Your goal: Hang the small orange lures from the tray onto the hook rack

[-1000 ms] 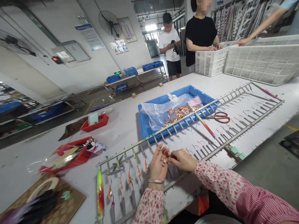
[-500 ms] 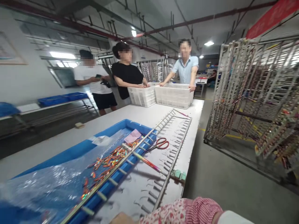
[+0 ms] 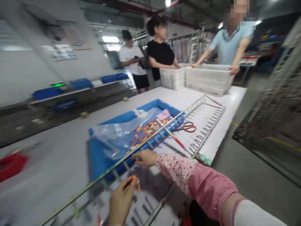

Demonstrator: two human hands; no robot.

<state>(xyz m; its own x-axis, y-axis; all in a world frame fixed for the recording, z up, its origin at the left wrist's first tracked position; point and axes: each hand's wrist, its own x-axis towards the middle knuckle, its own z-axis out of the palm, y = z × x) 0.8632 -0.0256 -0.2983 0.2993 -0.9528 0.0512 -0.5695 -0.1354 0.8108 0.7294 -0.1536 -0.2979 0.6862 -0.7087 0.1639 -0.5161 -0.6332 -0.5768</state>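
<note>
My left hand (image 3: 121, 199) is at the bottom middle, thumb and fingers pinched on a small shiny orange piece (image 3: 137, 182). Just above it, my right hand (image 3: 147, 158), in a pink patterned sleeve (image 3: 176, 168), reaches to the near bar of a long metal frame (image 3: 107, 172) with short pegs. Its fingers are bent together at the bar; what they hold, if anything, I cannot make out. Under the frame stands a blue tray (image 3: 94, 168) with a heap of shiny orange pieces (image 3: 147, 130) and a clear plastic bag (image 3: 115, 133).
Red-handled scissors (image 3: 189, 126) lie beside the tray. A red and pink rod (image 3: 176, 141) crosses the frame, near pale green blocks (image 3: 204, 159). Two people hold white baskets (image 3: 209, 80) at the table's far end; another stands behind. A red object (image 3: 11, 164) lies left.
The view has swung left. My left hand has come into view with the orange piece. My right hand has moved from the bottom edge forward to the frame's bar.
</note>
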